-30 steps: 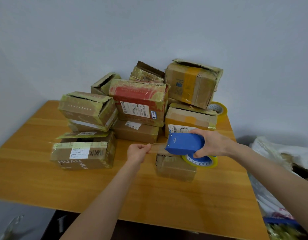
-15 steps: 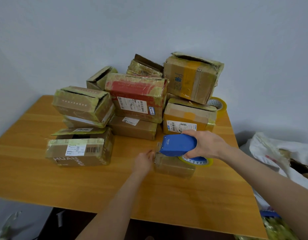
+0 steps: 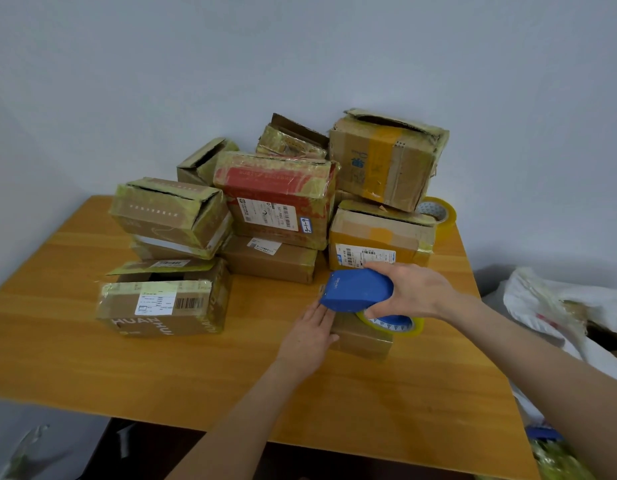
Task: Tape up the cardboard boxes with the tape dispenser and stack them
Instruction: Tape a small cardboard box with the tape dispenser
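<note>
A small brown cardboard box (image 3: 364,337) lies on the wooden table (image 3: 161,368) in front of a heap of taped boxes (image 3: 279,202). My right hand (image 3: 412,291) grips the blue tape dispenser (image 3: 355,289) and holds it on top of the small box; its yellow tape roll (image 3: 393,323) shows below my palm. My left hand (image 3: 310,336) lies flat with straight fingers against the box's left side, just under the dispenser's front end. Most of the box's top is hidden by the dispenser.
A spare roll of yellow tape (image 3: 437,213) stands at the back right of the table behind the heap. A box marked HUAN (image 3: 165,303) sits at the left. White plastic bags (image 3: 570,306) lie off the table's right edge.
My left hand had pinched the pulled-out tape end in the air; it came down and now presses flat on the box's side. The dispenser came down onto the box.
</note>
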